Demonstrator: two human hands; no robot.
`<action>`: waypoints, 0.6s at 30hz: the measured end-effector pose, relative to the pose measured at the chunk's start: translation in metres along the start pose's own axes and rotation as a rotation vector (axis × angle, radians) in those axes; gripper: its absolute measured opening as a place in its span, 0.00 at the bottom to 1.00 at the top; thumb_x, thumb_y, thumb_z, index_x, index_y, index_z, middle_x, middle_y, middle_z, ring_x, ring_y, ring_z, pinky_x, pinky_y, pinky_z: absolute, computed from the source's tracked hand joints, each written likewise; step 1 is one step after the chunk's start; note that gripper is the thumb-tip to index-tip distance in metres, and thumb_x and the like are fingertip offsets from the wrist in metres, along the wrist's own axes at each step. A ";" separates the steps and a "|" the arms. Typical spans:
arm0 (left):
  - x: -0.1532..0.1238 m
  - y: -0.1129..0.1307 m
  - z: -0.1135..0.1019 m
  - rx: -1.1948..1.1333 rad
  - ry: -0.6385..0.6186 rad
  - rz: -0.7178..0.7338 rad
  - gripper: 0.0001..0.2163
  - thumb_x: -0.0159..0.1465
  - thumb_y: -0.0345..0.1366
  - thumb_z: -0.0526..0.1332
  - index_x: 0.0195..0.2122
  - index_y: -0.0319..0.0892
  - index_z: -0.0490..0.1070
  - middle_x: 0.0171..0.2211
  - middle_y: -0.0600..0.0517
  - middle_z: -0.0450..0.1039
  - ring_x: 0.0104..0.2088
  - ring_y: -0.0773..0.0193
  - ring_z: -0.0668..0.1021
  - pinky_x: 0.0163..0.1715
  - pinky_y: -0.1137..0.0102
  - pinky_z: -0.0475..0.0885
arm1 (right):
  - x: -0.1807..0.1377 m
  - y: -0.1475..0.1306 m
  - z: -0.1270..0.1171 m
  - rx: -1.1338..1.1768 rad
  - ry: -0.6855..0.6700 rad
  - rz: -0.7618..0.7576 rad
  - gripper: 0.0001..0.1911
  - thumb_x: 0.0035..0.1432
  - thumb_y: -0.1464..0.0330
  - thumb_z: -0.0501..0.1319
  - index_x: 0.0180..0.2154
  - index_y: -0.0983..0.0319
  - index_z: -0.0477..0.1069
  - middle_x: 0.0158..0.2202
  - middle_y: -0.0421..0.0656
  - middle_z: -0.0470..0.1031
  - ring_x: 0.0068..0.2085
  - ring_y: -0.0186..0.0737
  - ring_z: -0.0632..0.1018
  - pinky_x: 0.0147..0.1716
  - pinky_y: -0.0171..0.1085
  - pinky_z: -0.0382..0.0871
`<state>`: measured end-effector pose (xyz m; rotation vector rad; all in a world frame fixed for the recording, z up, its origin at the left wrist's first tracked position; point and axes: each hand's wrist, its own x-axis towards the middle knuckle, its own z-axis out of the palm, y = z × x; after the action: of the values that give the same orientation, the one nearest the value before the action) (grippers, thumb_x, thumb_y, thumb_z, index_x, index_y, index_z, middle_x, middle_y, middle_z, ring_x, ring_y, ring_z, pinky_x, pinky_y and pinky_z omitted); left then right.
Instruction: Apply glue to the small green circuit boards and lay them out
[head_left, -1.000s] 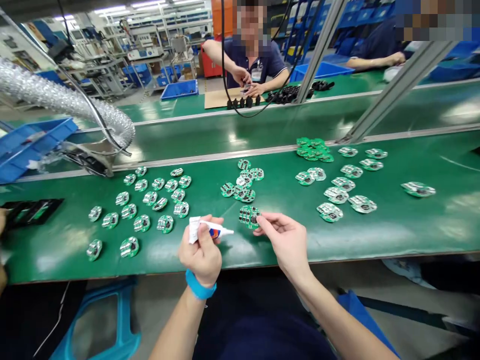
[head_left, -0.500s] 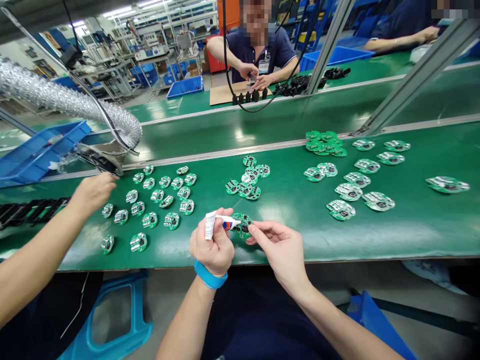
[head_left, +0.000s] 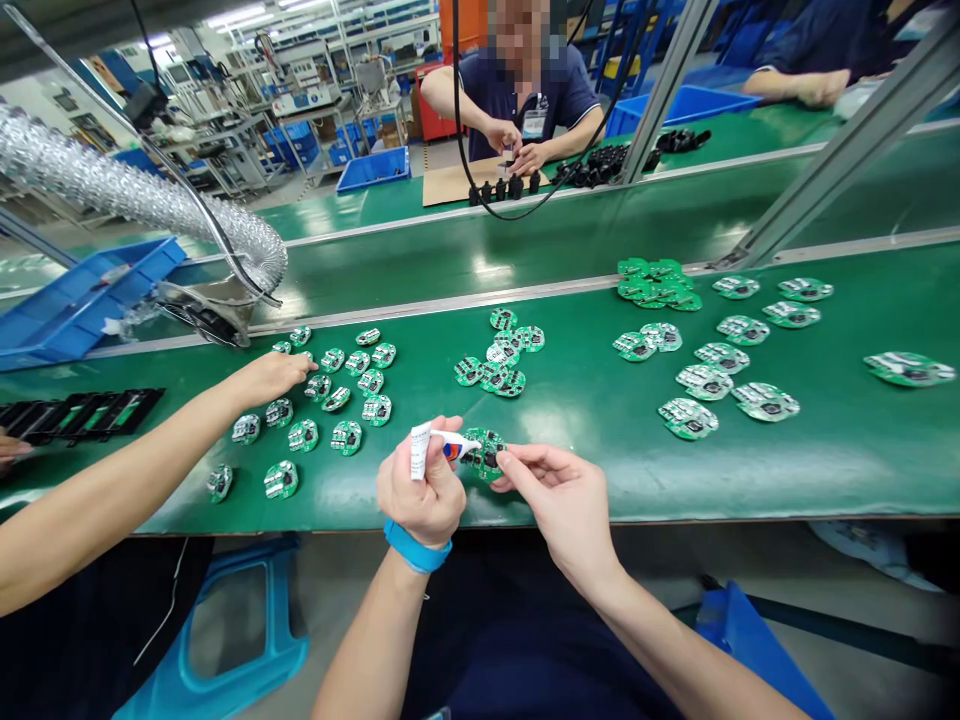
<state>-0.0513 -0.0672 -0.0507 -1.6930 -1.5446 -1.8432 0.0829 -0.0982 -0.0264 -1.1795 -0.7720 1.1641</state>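
Note:
My left hand point(head_left: 421, 488), with a blue band at the wrist, is closed around a small white glue tube point(head_left: 420, 452). The tube's nozzle points right and lies over a round green circuit board point(head_left: 486, 455); I cannot tell whether the tip touches it. My right hand point(head_left: 559, 492) pinches that board at its right edge between thumb and fingers. The board is held just above the green work surface point(head_left: 585, 400). Beyond my hands lies a loose cluster of similar circuit boards point(head_left: 504, 350).
More boards point(head_left: 705, 382) lie spread to the right, near a stack of green boards point(head_left: 656, 284). At left a co-worker's hand point(head_left: 274, 378) reaches among scattered boards point(head_left: 346, 437). A silver duct point(head_left: 150, 195) hangs there, by a blue bin point(head_left: 82, 300). Another person sits opposite.
The co-worker's hand at left has moved right, from near the duct's mouth to the scattered boards. My hands, the glue tube and the held board stay almost still.

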 end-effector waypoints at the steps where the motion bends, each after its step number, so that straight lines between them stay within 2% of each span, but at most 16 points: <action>1: 0.000 -0.001 0.000 0.006 0.004 0.007 0.14 0.75 0.45 0.59 0.43 0.38 0.76 0.30 0.47 0.84 0.21 0.64 0.81 0.31 0.69 0.78 | 0.000 0.000 0.000 -0.005 -0.002 0.000 0.17 0.46 0.54 0.79 0.29 0.59 0.83 0.26 0.43 0.83 0.25 0.44 0.83 0.29 0.43 0.85; 9: 0.004 -0.005 -0.001 0.055 0.024 0.047 0.17 0.75 0.47 0.58 0.39 0.39 0.77 0.29 0.46 0.84 0.20 0.66 0.80 0.28 0.71 0.76 | 0.000 -0.001 -0.001 -0.014 -0.005 -0.003 0.17 0.46 0.53 0.78 0.29 0.58 0.83 0.25 0.43 0.82 0.25 0.45 0.84 0.28 0.43 0.84; 13: 0.005 -0.009 -0.003 0.079 0.020 0.033 0.18 0.75 0.48 0.57 0.39 0.39 0.77 0.29 0.46 0.84 0.20 0.65 0.81 0.29 0.71 0.76 | 0.000 -0.001 -0.001 -0.002 0.004 0.010 0.17 0.46 0.54 0.79 0.30 0.59 0.83 0.25 0.43 0.82 0.25 0.45 0.84 0.28 0.42 0.83; 18: -0.001 -0.003 -0.009 0.041 0.075 0.003 0.15 0.73 0.47 0.61 0.42 0.38 0.76 0.29 0.46 0.84 0.20 0.64 0.81 0.29 0.68 0.78 | 0.002 0.001 0.000 0.027 0.015 0.014 0.16 0.46 0.56 0.79 0.30 0.59 0.83 0.25 0.43 0.83 0.24 0.43 0.83 0.27 0.39 0.82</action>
<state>-0.0590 -0.0729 -0.0511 -1.5889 -1.5381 -1.8392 0.0834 -0.0964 -0.0272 -1.1715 -0.7361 1.1727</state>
